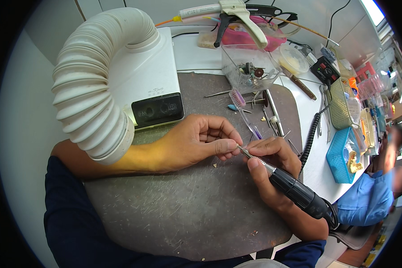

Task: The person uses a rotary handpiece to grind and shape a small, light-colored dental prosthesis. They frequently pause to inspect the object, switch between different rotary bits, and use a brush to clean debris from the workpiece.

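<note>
Head view: right hand [274,163] grips a black-and-silver drill [297,190], fingers wrapped round its nose, over the grey mat [187,201]. Left hand [205,138] has thumb and forefinger pinched together at the drill's tip; any contents cannot be told. Small dark lettering marks the white machine [165,62].

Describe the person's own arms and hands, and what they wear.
The left hand and right hand are ungloved, with no ring or watch showing. The left sleeve and right sleeve are dark navy; the forearms are uncovered.
</note>
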`<act>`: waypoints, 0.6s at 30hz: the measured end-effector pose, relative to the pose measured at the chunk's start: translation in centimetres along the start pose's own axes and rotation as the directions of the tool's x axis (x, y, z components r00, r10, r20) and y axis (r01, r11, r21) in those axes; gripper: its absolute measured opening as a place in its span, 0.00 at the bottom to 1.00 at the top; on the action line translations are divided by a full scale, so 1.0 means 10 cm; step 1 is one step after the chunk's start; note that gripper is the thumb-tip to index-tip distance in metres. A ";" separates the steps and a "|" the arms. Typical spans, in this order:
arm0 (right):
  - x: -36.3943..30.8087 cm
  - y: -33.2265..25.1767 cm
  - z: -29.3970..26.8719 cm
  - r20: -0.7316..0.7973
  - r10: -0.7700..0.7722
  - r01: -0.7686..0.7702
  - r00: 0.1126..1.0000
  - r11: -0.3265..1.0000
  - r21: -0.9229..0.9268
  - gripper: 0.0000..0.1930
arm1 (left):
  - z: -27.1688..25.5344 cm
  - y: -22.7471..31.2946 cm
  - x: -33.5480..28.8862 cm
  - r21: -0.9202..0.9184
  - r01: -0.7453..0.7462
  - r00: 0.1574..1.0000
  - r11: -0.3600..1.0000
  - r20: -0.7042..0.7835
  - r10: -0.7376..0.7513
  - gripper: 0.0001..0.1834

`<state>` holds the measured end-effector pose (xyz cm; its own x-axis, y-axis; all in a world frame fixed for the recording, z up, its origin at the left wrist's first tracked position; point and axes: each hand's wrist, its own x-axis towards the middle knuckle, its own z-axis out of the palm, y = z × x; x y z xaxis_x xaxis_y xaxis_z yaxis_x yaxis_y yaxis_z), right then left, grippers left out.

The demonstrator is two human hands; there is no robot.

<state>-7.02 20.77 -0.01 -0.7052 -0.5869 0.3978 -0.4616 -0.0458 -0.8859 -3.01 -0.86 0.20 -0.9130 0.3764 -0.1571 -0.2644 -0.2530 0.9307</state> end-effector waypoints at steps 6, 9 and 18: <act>0.01 -0.02 0.02 0.003 -0.030 0.030 1.000 1.000 -0.009 0.08 | 0.00 0.01 -0.02 0.004 -0.007 1.000 1.000 -0.007 0.007 0.09; 0.02 -0.02 0.04 0.012 -0.058 0.058 0.998 0.998 -0.023 0.08 | 0.00 0.00 -0.03 -0.007 -0.006 1.000 1.000 -0.009 0.005 0.09; 0.02 -0.02 0.02 0.023 -0.064 0.066 0.998 0.992 -0.111 0.09 | 0.05 0.04 -0.04 -0.039 0.039 0.995 0.998 -0.094 -0.043 0.09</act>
<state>-6.95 20.48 0.25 -0.6617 -0.6013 0.4479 -0.5639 0.0054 -0.8258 -2.58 -0.64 0.84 -0.9260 0.3017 -0.2269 -0.3118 -0.2726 0.9102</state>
